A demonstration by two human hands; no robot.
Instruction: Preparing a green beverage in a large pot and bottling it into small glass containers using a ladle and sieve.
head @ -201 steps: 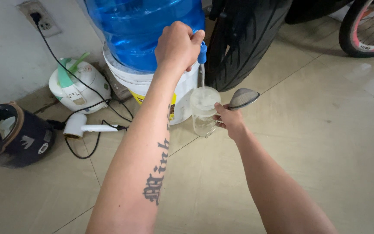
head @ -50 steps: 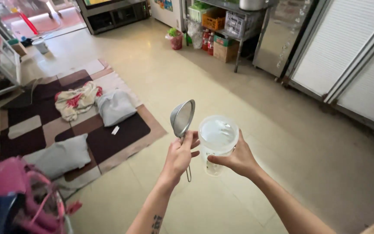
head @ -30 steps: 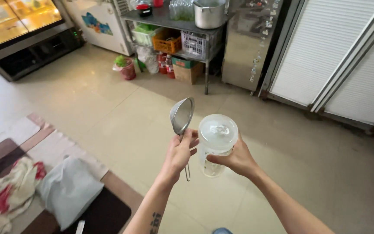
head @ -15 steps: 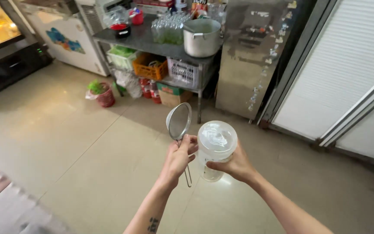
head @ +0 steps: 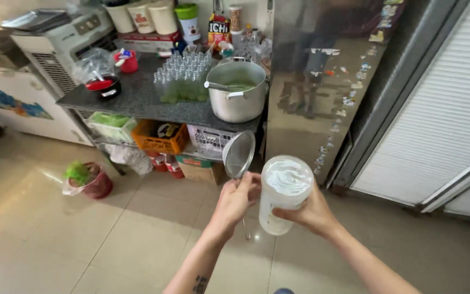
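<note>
My left hand grips the thin handle of a round metal mesh strainer, which stands upright above the fist. My right hand is wrapped around a clear plastic jug full of water, held upright just right of the strainer. Both are held out in front of me, above the tiled floor. Ahead stands a grey stone counter with a large metal pot on it.
Rows of small glass bottles fill the counter beside the pot. Crates and baskets sit under the counter. A steel fridge stands right of it, then a white shutter. A red bucket in a bag sits on the floor, left.
The view has swung from the water dispenser, across a floor with mats, to the counter and fridge, which are now much closer. The strainer passed from right hand to left; the right holds the filled jug.
</note>
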